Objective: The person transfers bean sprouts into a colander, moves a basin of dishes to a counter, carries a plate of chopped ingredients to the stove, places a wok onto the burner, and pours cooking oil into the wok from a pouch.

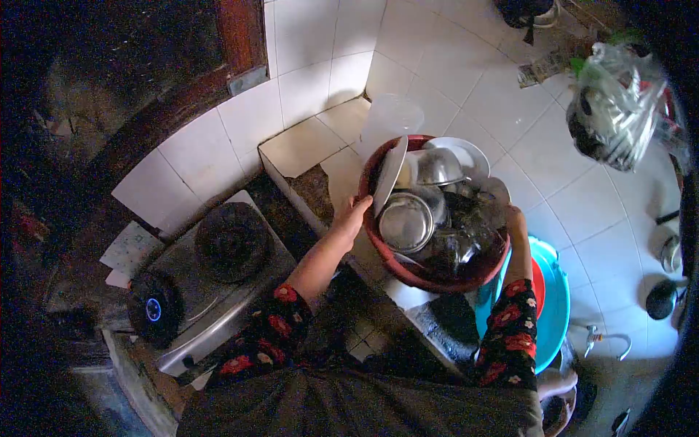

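A dark red basin is held between my two hands, full of dishes. My left hand grips its left rim, thumb up by a white plate that leans on edge. On the opposite rim, my right hand is closed, its fingers partly hidden. Inside lie a steel bowl, an upturned metal bowl, another white plate and clear glassware. Below my right forearm sits a turquoise basin with something red in it.
A gas stove with a lit blue flame stands at left. A clear plastic container is behind the basin. At right are a hanging plastic bag, a tap and pans on the tiled wall.
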The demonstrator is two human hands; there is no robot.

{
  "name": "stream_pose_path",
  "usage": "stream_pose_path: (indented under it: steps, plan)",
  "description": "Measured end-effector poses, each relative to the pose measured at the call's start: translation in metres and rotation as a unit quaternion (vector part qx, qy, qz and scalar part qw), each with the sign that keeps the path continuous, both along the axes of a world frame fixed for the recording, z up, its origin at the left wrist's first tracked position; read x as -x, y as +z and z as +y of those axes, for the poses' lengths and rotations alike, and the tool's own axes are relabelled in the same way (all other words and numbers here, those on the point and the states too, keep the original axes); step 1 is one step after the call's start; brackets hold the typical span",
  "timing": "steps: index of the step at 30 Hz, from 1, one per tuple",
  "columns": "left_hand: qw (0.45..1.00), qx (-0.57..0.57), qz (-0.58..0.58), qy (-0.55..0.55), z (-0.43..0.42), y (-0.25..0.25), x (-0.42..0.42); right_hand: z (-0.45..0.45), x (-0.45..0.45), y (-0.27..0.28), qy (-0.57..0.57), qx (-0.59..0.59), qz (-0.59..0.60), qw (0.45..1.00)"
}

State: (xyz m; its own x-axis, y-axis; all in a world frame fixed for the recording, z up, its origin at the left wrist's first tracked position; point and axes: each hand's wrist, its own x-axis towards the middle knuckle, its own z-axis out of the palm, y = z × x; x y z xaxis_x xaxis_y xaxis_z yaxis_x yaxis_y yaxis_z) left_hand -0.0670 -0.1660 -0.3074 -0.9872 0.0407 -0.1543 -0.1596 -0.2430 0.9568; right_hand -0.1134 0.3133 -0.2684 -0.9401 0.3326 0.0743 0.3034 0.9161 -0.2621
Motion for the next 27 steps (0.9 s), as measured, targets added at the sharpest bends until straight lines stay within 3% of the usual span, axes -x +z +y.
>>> stream_pose_path:
  steps: [2,3,4,6,9,11,12,13,16,18,20,21,24,27]
  plan:
    - [0.996,-0.072,-0.028,0.054,0.014,-0.040,0.026,0.001,0.008,0.008,0.008,0.084,-0.012,0.996]
    - [0.992,-0.096,-0.051,0.067,0.018,-0.067,0.041,0.014,0.015,-0.002,0.041,0.208,0.036,0.977]
    - [0.988,-0.117,-0.050,0.090,0.021,-0.060,0.039,0.000,0.008,0.010,0.013,0.355,0.038,0.934]
    - [0.983,-0.142,-0.043,0.110,0.024,-0.059,0.039,-0.028,-0.010,0.034,-0.044,0.619,0.039,0.783]
    - [0.984,-0.135,-0.027,0.113,0.023,-0.057,0.039,-0.018,-0.006,0.022,0.025,0.717,-0.037,0.695]
    - [0.986,-0.107,-0.012,0.131,0.025,-0.013,0.020,0.012,0.018,-0.022,0.095,0.455,0.058,0.883]
    - [0.986,-0.103,-0.017,0.128,0.024,-0.009,0.018,0.022,0.028,-0.038,0.127,0.302,0.104,0.939]
    - [0.987,-0.099,-0.021,0.125,0.019,-0.007,0.015,0.025,0.032,-0.044,-0.004,0.452,0.002,0.892]
    - [0.983,-0.126,-0.021,0.130,0.002,-0.019,0.003,0.029,0.040,-0.065,-0.018,0.285,-0.092,0.954]
    - [0.982,-0.147,-0.021,0.118,-0.010,-0.013,-0.006,0.020,0.025,-0.068,0.116,0.245,-0.050,0.961]
    - [0.983,-0.161,-0.024,0.088,-0.024,0.016,-0.026,0.003,0.013,-0.060,0.033,0.359,-0.060,0.931]
    - [0.985,-0.157,-0.031,0.070,-0.036,0.000,-0.027,0.004,0.012,-0.067,0.058,0.357,-0.059,0.930]
    - [0.984,0.071,0.068,0.148,-0.062,-0.036,-0.037,-0.031,-0.008,-0.058,0.133,0.426,-0.006,0.895]
    - [0.975,0.165,0.036,0.146,-0.081,-0.042,-0.064,-0.046,-0.034,-0.052,0.171,0.320,-0.001,0.932]
